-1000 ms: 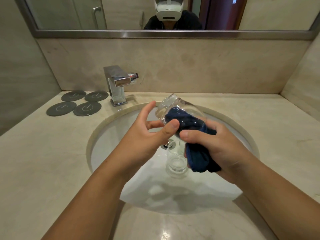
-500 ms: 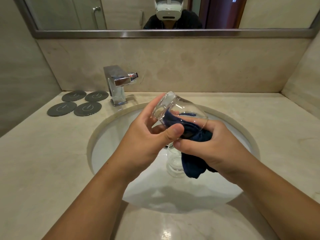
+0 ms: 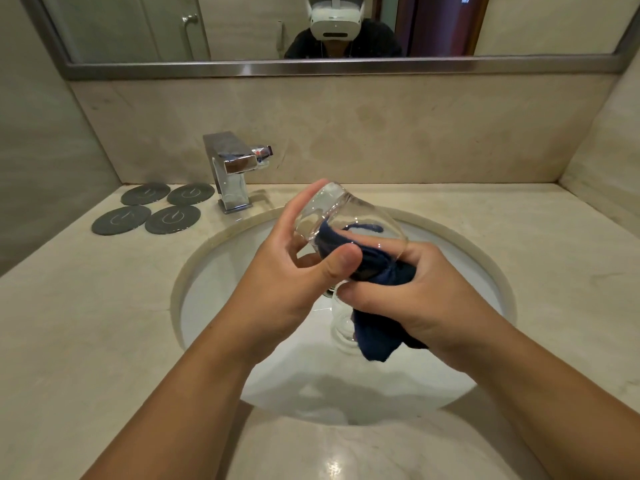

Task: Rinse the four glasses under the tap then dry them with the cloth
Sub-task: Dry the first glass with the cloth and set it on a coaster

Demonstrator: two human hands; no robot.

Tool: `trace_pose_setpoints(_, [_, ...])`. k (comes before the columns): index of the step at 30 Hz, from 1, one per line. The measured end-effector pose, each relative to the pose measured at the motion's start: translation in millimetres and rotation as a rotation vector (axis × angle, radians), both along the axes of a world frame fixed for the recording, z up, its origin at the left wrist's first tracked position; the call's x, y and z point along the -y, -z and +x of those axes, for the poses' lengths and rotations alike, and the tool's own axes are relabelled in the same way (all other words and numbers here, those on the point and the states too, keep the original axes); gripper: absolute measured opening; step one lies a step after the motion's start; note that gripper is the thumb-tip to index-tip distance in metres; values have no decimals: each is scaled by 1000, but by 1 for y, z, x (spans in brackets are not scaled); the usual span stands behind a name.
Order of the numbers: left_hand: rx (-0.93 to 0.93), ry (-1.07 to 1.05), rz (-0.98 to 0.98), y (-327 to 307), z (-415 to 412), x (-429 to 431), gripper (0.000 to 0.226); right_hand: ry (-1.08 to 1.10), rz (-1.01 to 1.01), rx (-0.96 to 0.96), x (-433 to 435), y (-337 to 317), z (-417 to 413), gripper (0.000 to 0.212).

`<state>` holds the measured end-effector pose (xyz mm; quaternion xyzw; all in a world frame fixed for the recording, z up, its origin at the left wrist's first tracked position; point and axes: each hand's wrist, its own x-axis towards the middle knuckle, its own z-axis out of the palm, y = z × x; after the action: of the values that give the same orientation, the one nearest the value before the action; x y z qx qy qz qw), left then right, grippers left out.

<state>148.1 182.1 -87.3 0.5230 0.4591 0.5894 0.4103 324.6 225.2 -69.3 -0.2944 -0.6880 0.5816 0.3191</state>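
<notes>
- Left hand [image 3: 287, 282] grips a clear tumbler [image 3: 332, 213] above the sink basin [image 3: 207, 271]. Thumb lies across the near wall, fingers curl behind. Base is tipped up and away, mouth faces the right hand.
- Right hand [image 3: 426, 303] is closed round a dark blue cloth [image 3: 377, 341]. One wad is pushed in through the tumbler mouth and the tail hangs below the fist.
- A second tumbler [image 3: 341, 327] stands upright in the basin directly under both hands, half hidden by the cloth tail. The other two glasses aren't in view.
- Tap [image 3: 232, 168] is chrome; I see no water running.
- My read: this is drying the inside of the tumbler, with at least one more glass to go.
- Risk 1: the left-hand hold is only skin on smooth, probably wet glass. If the cloth binds during a twist, it could torque the tumbler loose. The drop path ends on the second tumbler, so glass on glass, likely a chip or break.
- Risk 2: the wad is packed tight at the rim. A hard twist loads the thin edge and could crack it against the right fingers.
- Risk 3: can't tell whether the cloth tail touches the second tumbler. It could soak up water there, or snag and tip it.
- Writing: none readable.
- Four grey coasters [image 3: 149, 213] on the countertop [image 3: 86, 323] carry a pale circle emblem, no letters.
- Tap lever tip has red and blue marks.
- White headset [image 3: 335, 22] in the mirror [image 3: 138, 29] shows no legible brand.
</notes>
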Motion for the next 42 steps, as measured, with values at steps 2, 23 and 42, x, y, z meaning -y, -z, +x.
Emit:
trace_pose_setpoints(2, [18,2,8,-1,-2,0,106,-65,-193,-97,-1,-5,3,34])
trace_pose_setpoints(23, [30,42,-28,3,-4,-2,125,-151,-399,-236,-1,-11,6,32])
trace_pose_setpoints(42, [-39,20,-20,2,-5,-3,132,-109,-345,-217,3,-12,3,28])
